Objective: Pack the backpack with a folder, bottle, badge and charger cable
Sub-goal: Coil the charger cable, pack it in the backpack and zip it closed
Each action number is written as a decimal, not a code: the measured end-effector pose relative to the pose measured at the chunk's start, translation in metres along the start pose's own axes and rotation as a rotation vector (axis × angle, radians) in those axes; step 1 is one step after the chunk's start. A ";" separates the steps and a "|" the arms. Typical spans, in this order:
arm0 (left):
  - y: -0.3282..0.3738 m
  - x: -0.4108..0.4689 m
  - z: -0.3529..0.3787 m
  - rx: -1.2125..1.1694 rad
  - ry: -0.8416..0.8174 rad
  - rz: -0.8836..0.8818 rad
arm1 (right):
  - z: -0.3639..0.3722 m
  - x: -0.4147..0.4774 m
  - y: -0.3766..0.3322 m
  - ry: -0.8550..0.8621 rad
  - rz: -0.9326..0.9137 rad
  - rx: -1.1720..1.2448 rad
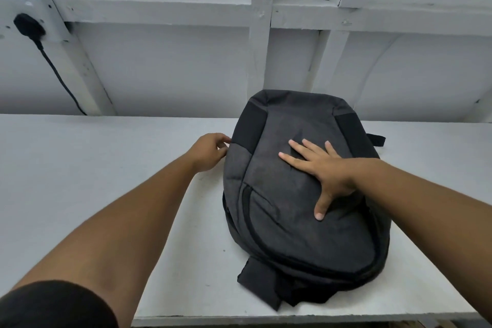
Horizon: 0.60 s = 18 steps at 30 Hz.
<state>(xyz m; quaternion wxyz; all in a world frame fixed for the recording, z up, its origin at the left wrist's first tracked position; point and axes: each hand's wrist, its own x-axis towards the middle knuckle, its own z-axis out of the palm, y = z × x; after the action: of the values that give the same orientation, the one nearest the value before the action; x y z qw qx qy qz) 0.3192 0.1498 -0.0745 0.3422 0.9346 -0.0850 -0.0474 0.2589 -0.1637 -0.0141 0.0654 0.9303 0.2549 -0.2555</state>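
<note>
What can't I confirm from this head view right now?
- Inside of the backpack: hidden by its own fabric, so packed items can't be checked.
- Folder, bottle, badge, charger cable: none in view.
- Left hand fingertips: at the bag's left edge, grip unclear.
- Under the right hand: palm covers the fabric.

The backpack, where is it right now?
In the head view, the dark backpack lies flat on the white table, right of centre, under the right hand, with the left hand at its left edge.
</note>
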 end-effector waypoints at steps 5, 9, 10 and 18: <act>-0.005 -0.006 0.002 0.100 -0.053 0.084 | 0.003 0.002 -0.002 -0.008 0.009 0.001; -0.005 -0.014 0.007 0.395 -0.061 0.141 | 0.004 0.001 -0.002 -0.007 0.017 0.041; -0.003 -0.019 0.007 0.489 -0.050 0.143 | 0.003 0.001 -0.001 -0.005 0.022 0.049; 0.006 -0.140 0.020 0.638 -0.012 0.214 | 0.005 0.001 -0.004 -0.003 0.022 0.071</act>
<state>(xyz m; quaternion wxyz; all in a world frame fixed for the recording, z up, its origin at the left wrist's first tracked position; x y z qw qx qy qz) 0.1779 0.1595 -0.0813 0.0351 0.9800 -0.1954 0.0122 0.2552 -0.1612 -0.0188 0.0356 0.9345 0.2351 -0.2649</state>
